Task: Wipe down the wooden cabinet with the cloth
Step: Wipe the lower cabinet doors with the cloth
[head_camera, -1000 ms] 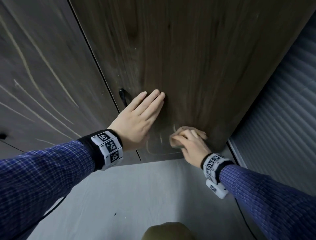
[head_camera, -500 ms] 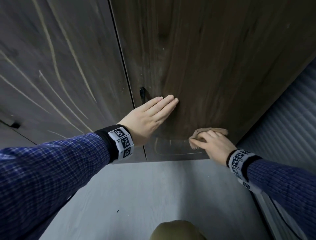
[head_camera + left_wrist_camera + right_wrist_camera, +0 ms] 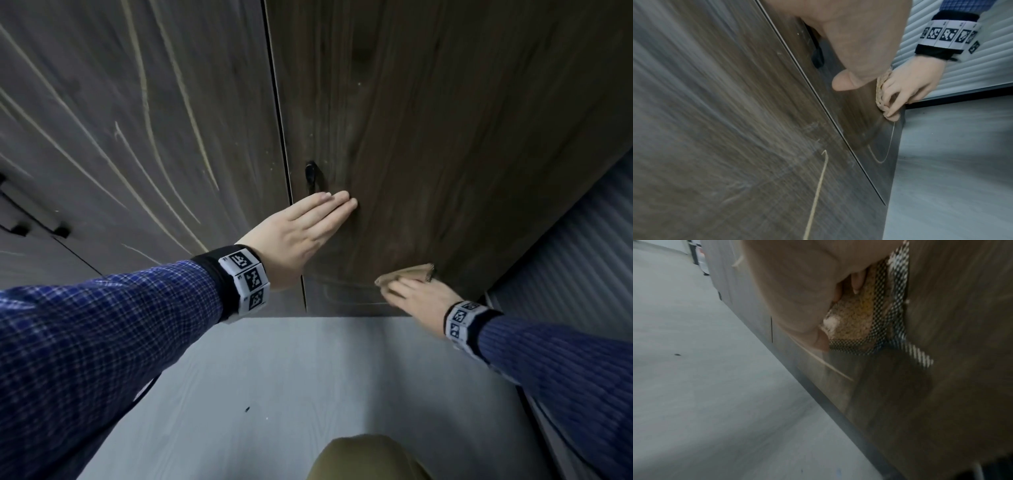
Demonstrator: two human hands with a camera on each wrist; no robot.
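Observation:
The dark wooden cabinet (image 3: 445, 120) fills the upper head view, with two doors and a small black handle (image 3: 311, 174). My left hand (image 3: 301, 233) lies flat with straight fingers on the right door just below that handle. My right hand (image 3: 416, 296) grips a tan cloth (image 3: 412, 272) and presses it against the lower right corner of the same door. In the left wrist view the cloth (image 3: 880, 91) is bunched under the right hand's (image 3: 906, 86) curled fingers. The right wrist view shows the cloth (image 3: 857, 313) with a checkered edge, against the wood.
Grey floor (image 3: 291, 394) runs up to the cabinet's base. A ribbed grey wall (image 3: 582, 240) stands right of the cabinet. Pale streaks mark the left door (image 3: 137, 137). My knee in olive cloth (image 3: 363, 459) shows at the bottom edge.
My right hand has slid the cloth rightward along the bottom of the door toward its right corner. The left hand stays flat on the door by the handle.

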